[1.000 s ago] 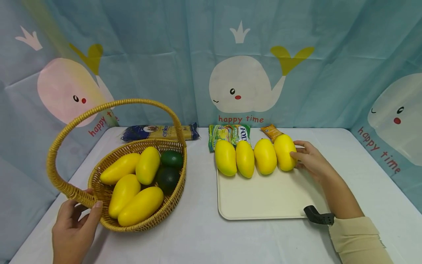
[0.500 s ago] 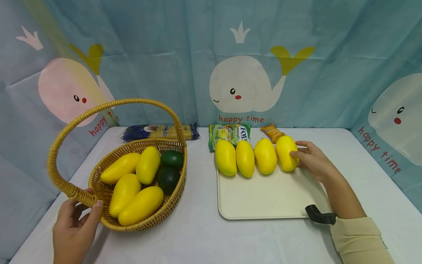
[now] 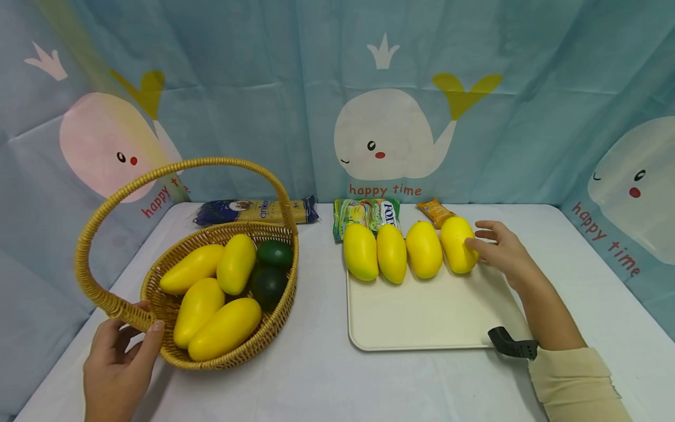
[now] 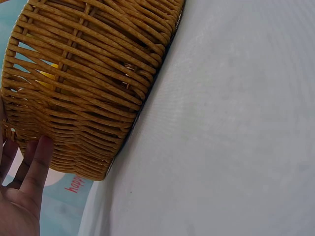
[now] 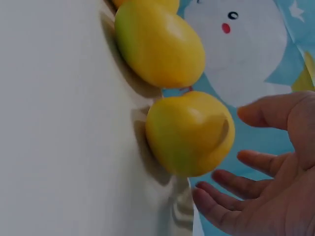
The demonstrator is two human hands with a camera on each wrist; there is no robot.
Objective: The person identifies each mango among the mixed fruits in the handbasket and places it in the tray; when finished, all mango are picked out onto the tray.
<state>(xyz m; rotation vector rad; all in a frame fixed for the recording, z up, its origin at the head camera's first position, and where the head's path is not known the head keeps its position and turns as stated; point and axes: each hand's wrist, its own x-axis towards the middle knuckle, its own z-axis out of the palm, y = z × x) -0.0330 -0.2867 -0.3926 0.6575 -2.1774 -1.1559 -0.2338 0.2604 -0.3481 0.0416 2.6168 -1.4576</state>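
My left hand (image 3: 118,363) holds the wicker basket (image 4: 88,73) at the near left foot of its tall arched handle. Inside the basket lie several yellow mangoes (image 3: 225,329) and two dark green avocado-like fruits (image 3: 274,254). On the right, several mangoes (image 3: 392,254) sit in a row along the far side of a cream tray (image 3: 427,319). My right hand (image 5: 275,182) is beside the rightmost mango (image 5: 189,133), fingers spread and relaxed. In the right wrist view a small gap shows between the fingertips and that mango.
A blue and gold packet (image 3: 253,212) lies behind the basket. Behind the tray are a green FOX'S sweets bag (image 3: 369,212) and a small orange packet (image 3: 435,211). A black bracket-like piece (image 3: 511,344) is at my right wrist. A whale-print curtain (image 3: 316,105) encloses the table.
The rightmost mango has shifted slightly right and nearer, and my right fingers have come away from it. My left hand stays at the basket.
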